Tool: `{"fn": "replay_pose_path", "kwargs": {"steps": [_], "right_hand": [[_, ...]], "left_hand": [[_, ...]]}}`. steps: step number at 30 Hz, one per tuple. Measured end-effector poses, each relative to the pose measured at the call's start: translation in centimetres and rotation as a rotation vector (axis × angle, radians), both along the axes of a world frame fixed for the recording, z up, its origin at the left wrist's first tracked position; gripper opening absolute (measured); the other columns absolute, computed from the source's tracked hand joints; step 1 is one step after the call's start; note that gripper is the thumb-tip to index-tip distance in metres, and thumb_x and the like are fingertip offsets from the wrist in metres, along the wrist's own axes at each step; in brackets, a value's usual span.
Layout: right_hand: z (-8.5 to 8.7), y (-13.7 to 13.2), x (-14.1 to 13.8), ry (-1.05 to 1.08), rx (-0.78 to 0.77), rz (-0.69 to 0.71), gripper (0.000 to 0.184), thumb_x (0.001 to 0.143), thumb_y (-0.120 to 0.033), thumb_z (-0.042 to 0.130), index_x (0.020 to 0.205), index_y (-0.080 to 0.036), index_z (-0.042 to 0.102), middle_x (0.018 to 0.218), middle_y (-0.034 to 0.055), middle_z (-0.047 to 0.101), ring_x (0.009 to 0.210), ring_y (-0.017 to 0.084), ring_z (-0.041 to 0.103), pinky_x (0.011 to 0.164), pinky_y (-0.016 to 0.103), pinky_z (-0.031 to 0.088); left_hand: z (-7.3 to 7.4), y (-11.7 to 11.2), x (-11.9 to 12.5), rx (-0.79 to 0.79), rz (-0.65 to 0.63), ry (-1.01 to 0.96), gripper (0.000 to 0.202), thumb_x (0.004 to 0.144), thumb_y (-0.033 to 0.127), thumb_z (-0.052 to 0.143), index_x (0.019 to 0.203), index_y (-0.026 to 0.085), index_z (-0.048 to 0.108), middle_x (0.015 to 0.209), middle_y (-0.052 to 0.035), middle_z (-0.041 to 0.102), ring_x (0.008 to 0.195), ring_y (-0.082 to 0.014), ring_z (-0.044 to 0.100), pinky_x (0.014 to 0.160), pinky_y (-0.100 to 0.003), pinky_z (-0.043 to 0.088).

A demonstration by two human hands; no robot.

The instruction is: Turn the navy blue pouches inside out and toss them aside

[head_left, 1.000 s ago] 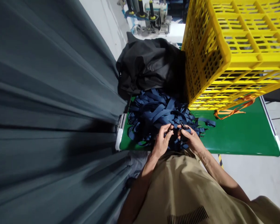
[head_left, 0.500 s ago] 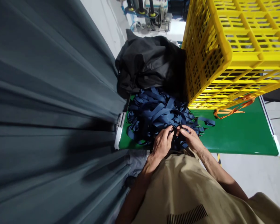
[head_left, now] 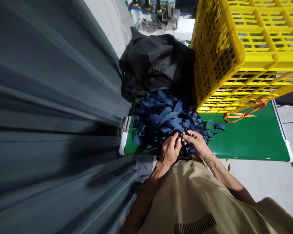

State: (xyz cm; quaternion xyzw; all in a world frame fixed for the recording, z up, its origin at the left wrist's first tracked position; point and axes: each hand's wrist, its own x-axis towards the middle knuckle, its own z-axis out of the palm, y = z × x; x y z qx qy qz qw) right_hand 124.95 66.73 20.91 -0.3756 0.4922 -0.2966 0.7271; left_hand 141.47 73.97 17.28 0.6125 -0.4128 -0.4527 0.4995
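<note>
A tangled heap of dark blue webbing straps (head_left: 167,115) lies on a green tabletop (head_left: 251,139), with small black fittings showing along its right side. At the heap's near edge, my left hand (head_left: 170,148) is closed, thumb and fingers pinching a small black fitting (head_left: 181,135). Close beside it, my right hand (head_left: 197,143) pinches black hardware at the same spot, its fingertips almost meeting the left ones. The fitting's exact kind is too small and too covered by fingers to make out.
A big yellow plastic crate (head_left: 219,65) stands at the right, an orange strap (head_left: 249,112) beneath its near edge. Black fabric (head_left: 158,65) is bunched behind the straps. A grey curtain (head_left: 51,113) hangs along the left. Beyond is a machine with thread cones (head_left: 158,11).
My right hand has shifted slightly left, bringing its fingertips closer to my left hand's. Both hands still pinch black hardware. The view has tilted a little.
</note>
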Motion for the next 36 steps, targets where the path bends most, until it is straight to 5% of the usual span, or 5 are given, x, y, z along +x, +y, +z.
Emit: {"fn": "replay_pose_path", "kwargs": {"steps": [6, 9, 13, 21, 36], "right_hand": [[0.7, -0.2, 0.2, -0.069, -0.002, 0.000, 0.039, 0.089, -0.052, 0.094, 0.116, -0.026, 0.086, 0.089, -0.0015, 0.074, 0.078, 0.019, 0.063, 0.086, 0.034, 0.051], [1.0, -0.3, 0.1, -0.117, 0.044, -0.030, 0.047, 0.082, -0.042, 0.096, 0.126, -0.029, 0.085, 0.106, 0.0008, 0.080, 0.091, 0.023, 0.070, 0.095, 0.038, 0.056], [0.9, -0.5, 0.0, -0.200, 0.118, -0.053, 0.057, 0.082, -0.043, 0.096, 0.136, -0.031, 0.082, 0.123, 0.0046, 0.083, 0.102, 0.027, 0.077, 0.103, 0.047, 0.061], [0.1, -0.4, -0.1, -0.172, 0.106, 0.031, 0.048, 0.087, -0.055, 0.101, 0.120, -0.024, 0.086, 0.118, 0.0094, 0.087, 0.089, 0.023, 0.080, 0.091, 0.039, 0.067], [0.4, -0.6, 0.1, -0.301, 0.190, -0.054, 0.044, 0.090, -0.045, 0.098, 0.126, -0.023, 0.083, 0.130, 0.0119, 0.086, 0.114, 0.031, 0.082, 0.106, 0.049, 0.068]], "left_hand": [[1.2, -1.3, 0.2, 0.057, 0.148, 0.163, 0.036, 0.104, 0.049, 0.082, 0.134, 0.030, 0.081, 0.132, -0.0109, 0.084, 0.120, -0.0316, 0.077, 0.108, -0.043, 0.059], [1.7, -2.3, 0.5, 0.114, 0.198, 0.475, 0.043, 0.100, 0.049, 0.087, 0.135, 0.026, 0.080, 0.135, -0.0117, 0.082, 0.108, -0.0266, 0.078, 0.091, -0.037, 0.061], [1.9, -3.0, 1.1, 0.212, 0.259, 0.845, 0.042, 0.099, 0.047, 0.089, 0.131, 0.023, 0.080, 0.139, -0.0102, 0.081, 0.118, -0.0255, 0.077, 0.104, -0.038, 0.059], [1.8, -3.2, 1.1, 0.145, 0.263, 0.907, 0.036, 0.098, 0.045, 0.092, 0.121, 0.022, 0.079, 0.137, -0.0092, 0.082, 0.143, -0.0273, 0.071, 0.133, -0.044, 0.043], [0.7, -2.3, 0.2, 0.226, 0.291, 0.854, 0.047, 0.096, 0.056, 0.092, 0.129, 0.028, 0.073, 0.136, -0.0054, 0.080, 0.136, -0.0216, 0.070, 0.114, -0.032, 0.056]]}}
